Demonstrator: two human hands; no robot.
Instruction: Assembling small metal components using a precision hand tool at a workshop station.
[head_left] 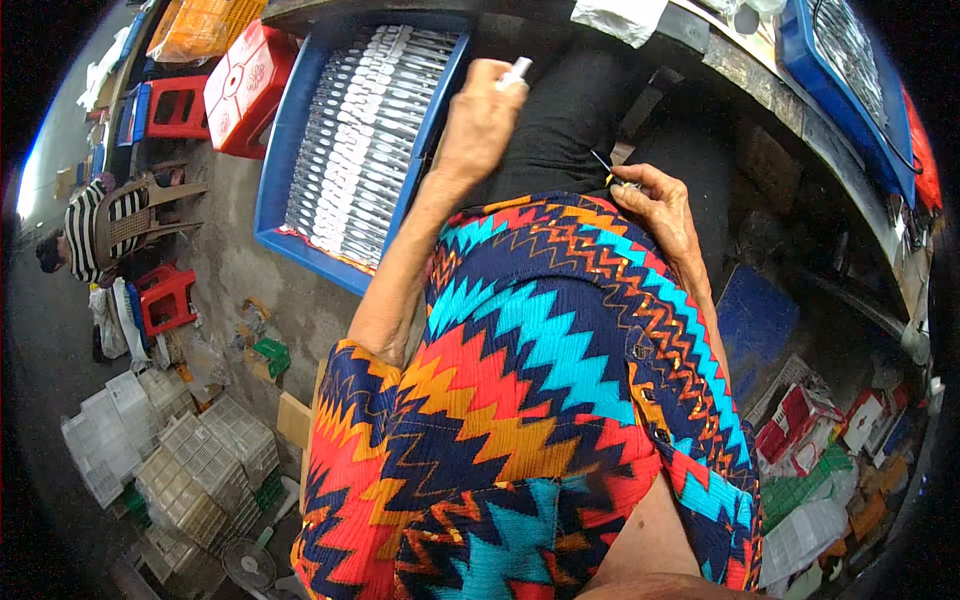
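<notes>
My left hand is raised beside the right rim of a blue crate. Its fingers are closed on a small white piece that sticks out past the fingertips. Neat rows of slender parts with white middles and dark, shiny ends fill the crate. Over my lap, my right hand pinches a thin pale rod with a yellow bit near my fingertips. The rest of what it holds is hidden by the fingers. The two hands are apart.
A workbench edge curves along the upper right, bearing another blue crate. Red stools stand at left, near a seated person in stripes. Stacked pale plastic baskets and a fan occupy the lower left.
</notes>
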